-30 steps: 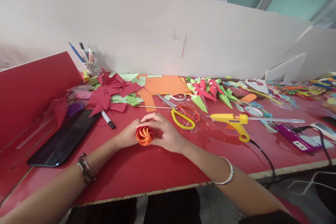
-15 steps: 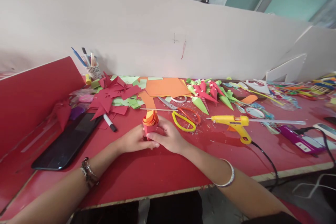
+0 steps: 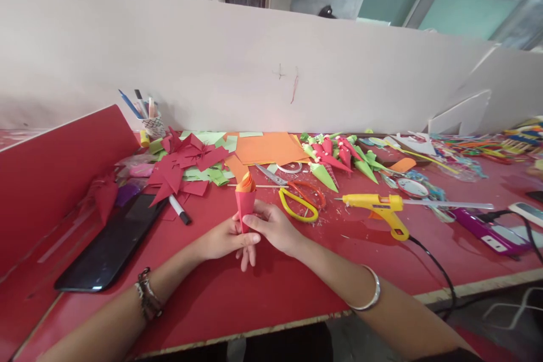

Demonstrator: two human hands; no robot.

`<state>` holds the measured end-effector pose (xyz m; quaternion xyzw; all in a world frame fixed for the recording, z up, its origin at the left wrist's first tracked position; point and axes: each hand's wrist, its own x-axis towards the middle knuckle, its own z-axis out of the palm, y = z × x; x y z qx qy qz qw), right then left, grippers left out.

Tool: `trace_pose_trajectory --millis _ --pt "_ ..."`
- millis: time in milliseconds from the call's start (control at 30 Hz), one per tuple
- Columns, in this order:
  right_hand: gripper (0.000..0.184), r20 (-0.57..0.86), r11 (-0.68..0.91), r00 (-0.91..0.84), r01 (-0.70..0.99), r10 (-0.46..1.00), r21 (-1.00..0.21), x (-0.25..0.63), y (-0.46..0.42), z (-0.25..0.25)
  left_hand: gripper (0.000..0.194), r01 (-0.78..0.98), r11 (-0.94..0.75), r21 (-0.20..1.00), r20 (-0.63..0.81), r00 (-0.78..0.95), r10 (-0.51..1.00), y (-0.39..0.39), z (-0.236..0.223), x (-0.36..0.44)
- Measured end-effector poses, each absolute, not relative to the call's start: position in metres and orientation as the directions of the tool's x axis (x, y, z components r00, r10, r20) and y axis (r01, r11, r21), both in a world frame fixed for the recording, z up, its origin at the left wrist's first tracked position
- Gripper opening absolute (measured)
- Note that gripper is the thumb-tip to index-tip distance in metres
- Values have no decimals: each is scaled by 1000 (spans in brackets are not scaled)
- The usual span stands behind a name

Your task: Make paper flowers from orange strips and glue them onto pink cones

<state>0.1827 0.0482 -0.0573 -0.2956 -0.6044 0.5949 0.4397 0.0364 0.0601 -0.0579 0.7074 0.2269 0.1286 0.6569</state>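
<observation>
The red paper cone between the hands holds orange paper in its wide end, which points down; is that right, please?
Not quite: in the head view, the red paper cone has its wide end, with the orange paper, pointing up, not down.

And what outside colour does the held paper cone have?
The held paper cone is red outside; see head view.

craft workshop with glue gun (image 3: 374,202)
</observation>
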Motion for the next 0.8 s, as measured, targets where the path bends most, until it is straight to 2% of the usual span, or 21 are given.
trace_pose_trajectory --millis 300,467,567,633,700,800 --pt "25 155 97 -477 -143 865 -985 182 49 -56 34 104 115 988 -150 832 535 61 -71 37" --pt "25 108 65 -409 -118 906 -991 187 54 -55 27 195 -112 974 -119 872 475 60 -64 35" --pt "27 54 31 -335 -72 941 -997 193 60 -53 33 236 -188 953 -133 887 443 63 -64 31" --pt "29 -12 -6 -333 17 943 -1000 197 63 -54 37 248 -185 951 -150 892 426 64 -63 28" --pt "30 -101 -35 -361 185 927 -982 200 64 -56 36 238 -175 955 -141 888 438 62 -56 27" --pt "34 -207 -23 -359 455 910 -890 201 64 -60 32 180 -176 968 -70 864 498 49 -28 31"
